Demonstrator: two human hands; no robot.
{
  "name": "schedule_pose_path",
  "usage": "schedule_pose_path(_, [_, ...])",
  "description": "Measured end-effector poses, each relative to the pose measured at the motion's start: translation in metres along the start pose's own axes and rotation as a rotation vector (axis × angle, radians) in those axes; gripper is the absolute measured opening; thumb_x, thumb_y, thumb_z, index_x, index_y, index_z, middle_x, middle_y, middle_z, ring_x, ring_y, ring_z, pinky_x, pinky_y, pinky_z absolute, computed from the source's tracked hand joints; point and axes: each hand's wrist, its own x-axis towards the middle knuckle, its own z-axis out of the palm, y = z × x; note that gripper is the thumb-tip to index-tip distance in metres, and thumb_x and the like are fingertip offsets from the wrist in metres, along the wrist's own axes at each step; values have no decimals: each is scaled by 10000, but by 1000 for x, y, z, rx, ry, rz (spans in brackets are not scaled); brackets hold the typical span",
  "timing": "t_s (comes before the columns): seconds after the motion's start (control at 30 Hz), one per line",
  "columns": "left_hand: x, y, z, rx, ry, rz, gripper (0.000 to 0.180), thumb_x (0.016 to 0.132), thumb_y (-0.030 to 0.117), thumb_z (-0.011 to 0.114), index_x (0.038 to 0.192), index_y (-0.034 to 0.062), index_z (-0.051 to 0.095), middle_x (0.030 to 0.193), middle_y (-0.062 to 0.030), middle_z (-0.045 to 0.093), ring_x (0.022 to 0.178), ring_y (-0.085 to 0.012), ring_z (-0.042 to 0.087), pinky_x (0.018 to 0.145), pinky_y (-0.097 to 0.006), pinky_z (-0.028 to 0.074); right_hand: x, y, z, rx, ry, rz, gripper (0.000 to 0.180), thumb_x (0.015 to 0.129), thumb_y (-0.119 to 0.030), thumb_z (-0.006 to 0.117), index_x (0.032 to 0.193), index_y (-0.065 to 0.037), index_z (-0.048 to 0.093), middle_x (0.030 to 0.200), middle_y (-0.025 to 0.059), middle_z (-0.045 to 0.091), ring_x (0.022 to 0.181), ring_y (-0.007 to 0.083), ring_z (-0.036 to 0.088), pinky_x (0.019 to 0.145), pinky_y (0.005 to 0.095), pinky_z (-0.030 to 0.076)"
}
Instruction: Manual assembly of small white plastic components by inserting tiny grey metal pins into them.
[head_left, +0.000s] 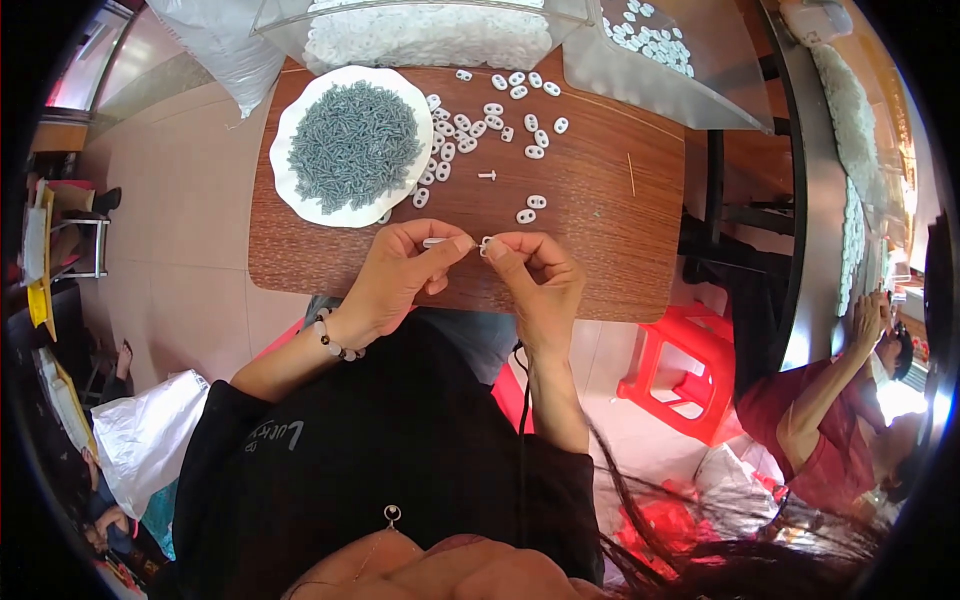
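Note:
Over the table's near edge, my left hand (405, 270) pinches a slim white stick-like piece (434, 241) between thumb and fingers. Facing it, my right hand (542, 285) grips a small white oval piece (486, 247) by thumb and forefinger. The two hands' fingertips nearly meet, and whatever lies between them is too small to make out. Beyond the hands are several loose white two-hole oval pieces (467, 127), and a tiny white pin-like part (487, 175) lies nearer me. A scalloped white plate (283, 187) to the left carries a heap of small grey-blue screw-like pieces (355, 145).
At the far edge of the brown table (590, 270) stands a clear bin (560, 15) of white pieces, with another bin (620, 90) beside it. A thin stick (631, 173) lies at right. A red stool (690, 370) and a person (830, 420) are to the right.

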Motion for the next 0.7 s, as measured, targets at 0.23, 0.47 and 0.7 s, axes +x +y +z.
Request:
schedule_pose_path(0.23, [1,-2,-2,-4,-8,33,172,880,150,694,969,5,667,695,29,570,518,-29,439,462,-179,326,-1,-4,2,-55,-9,-9,90,847,-47,702,899,23,680,806,46,682,743,76,615,717,205,475])
schedule_pose_path(0.47, [0,-3,0,55,27,60,173,878,164,700,955,11,675,659,35,559,506,-21,434,446,-175,309,-3,-11,5,-132,-15,-25,96,846,-59,710,899,16,682,779,6,663,706,43,568,675,189,444])
schedule_pose_path(0.7, [-2,-4,0,162,65,102,181,873,172,708,941,8,678,580,63,506,462,-1,389,407,-176,263,-4,-8,5,-275,-10,-154,94,845,-58,708,898,16,683,767,-2,656,688,29,552,630,169,420])
